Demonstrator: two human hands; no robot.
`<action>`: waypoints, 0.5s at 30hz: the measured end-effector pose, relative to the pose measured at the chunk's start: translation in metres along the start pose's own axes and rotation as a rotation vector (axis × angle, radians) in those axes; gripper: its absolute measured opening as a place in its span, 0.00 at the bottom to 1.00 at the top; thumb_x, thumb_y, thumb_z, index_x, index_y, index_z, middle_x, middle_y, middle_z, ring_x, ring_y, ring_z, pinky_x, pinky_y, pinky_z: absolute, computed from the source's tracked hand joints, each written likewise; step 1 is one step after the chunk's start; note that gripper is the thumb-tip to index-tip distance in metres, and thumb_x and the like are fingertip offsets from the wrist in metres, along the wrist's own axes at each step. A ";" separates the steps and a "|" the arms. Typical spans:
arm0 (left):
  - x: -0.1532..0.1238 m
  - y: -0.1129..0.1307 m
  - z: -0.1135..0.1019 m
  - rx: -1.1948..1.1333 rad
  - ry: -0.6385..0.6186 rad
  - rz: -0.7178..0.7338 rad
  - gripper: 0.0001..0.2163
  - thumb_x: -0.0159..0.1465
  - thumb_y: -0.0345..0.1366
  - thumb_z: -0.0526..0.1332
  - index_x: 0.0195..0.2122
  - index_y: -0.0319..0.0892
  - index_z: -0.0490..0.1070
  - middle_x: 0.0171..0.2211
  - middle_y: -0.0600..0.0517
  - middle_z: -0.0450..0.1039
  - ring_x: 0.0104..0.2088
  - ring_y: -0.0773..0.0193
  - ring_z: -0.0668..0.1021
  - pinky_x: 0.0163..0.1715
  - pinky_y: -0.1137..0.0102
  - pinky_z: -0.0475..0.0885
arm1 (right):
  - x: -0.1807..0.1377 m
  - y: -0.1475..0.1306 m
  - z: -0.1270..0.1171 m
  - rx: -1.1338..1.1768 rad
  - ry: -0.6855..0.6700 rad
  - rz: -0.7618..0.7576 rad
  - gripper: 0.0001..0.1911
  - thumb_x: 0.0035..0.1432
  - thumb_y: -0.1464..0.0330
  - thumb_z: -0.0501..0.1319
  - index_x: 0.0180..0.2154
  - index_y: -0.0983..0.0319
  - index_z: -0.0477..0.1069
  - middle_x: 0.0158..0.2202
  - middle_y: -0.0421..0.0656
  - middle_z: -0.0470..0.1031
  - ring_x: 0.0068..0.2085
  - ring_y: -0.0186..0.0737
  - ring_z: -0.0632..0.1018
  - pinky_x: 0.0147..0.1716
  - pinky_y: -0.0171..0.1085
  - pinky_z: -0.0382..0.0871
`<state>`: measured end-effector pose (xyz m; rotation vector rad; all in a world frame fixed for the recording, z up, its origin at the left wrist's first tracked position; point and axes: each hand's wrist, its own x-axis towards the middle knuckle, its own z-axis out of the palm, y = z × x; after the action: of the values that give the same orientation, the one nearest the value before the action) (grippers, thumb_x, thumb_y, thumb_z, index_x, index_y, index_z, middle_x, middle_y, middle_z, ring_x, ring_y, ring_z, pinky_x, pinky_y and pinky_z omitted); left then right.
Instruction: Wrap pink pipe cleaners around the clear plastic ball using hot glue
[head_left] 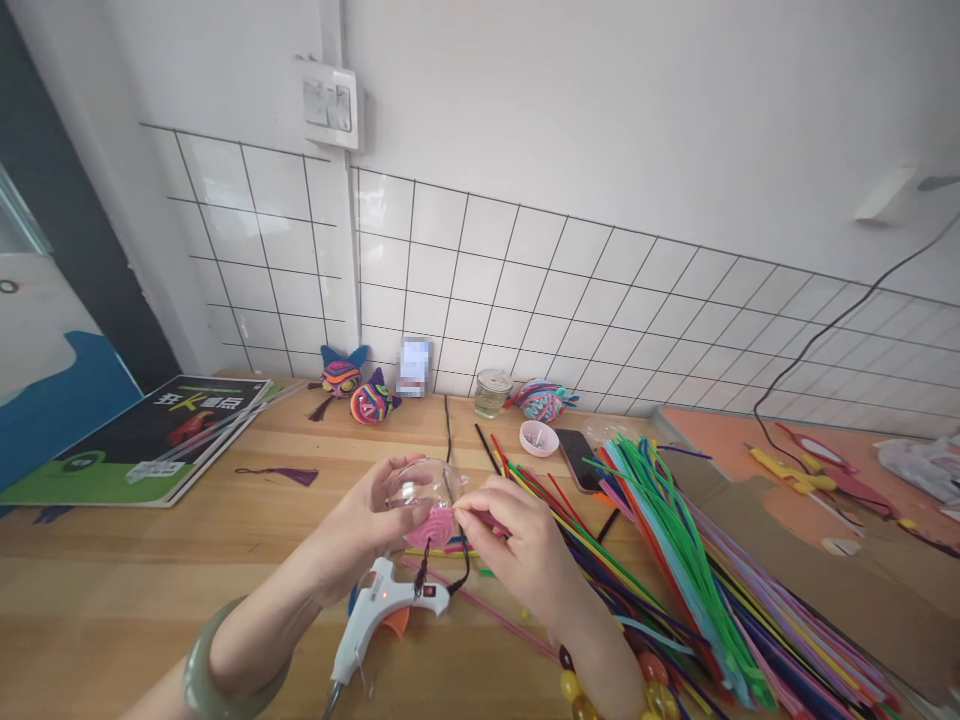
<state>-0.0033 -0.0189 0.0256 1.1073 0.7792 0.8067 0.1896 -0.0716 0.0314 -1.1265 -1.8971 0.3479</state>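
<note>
A clear plastic ball is in my left hand, whose fingers and thumb wrap around its left side. A pink pipe cleaner is coiled in a flat spiral over the ball's lower part, and a dark tassel hangs below it. At the ball's right edge, my right hand is closed, thumb and forefinger pinching the pink pipe cleaner by the coil. Its fingers partly hide the strand. Just below the ball lies a white glue gun, its small red light glowing and its nozzle towards me.
Bundled colourful pipe cleaners spread across the right side. Behind them are a phone, a pink bowl and a glass jar. Finished wrapped ornaments stand by the wall. A purple tassel and a book lie left.
</note>
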 end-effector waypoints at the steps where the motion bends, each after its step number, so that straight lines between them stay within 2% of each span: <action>1: 0.000 0.000 0.000 0.003 0.001 -0.001 0.29 0.53 0.45 0.72 0.53 0.45 0.63 0.59 0.40 0.65 0.56 0.47 0.71 0.45 0.61 0.72 | 0.000 0.000 0.000 0.000 -0.001 -0.001 0.08 0.65 0.73 0.58 0.35 0.61 0.74 0.31 0.40 0.71 0.32 0.34 0.73 0.31 0.31 0.67; 15: 0.000 0.000 0.000 -0.017 -0.026 0.004 0.29 0.53 0.44 0.72 0.53 0.45 0.62 0.61 0.40 0.64 0.57 0.46 0.72 0.47 0.61 0.71 | 0.001 0.000 -0.001 0.005 0.000 -0.012 0.08 0.65 0.74 0.58 0.34 0.61 0.74 0.30 0.40 0.71 0.31 0.33 0.73 0.31 0.31 0.66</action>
<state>-0.0035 -0.0185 0.0259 1.1023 0.7471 0.7991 0.1902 -0.0708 0.0320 -1.1113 -1.9016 0.3460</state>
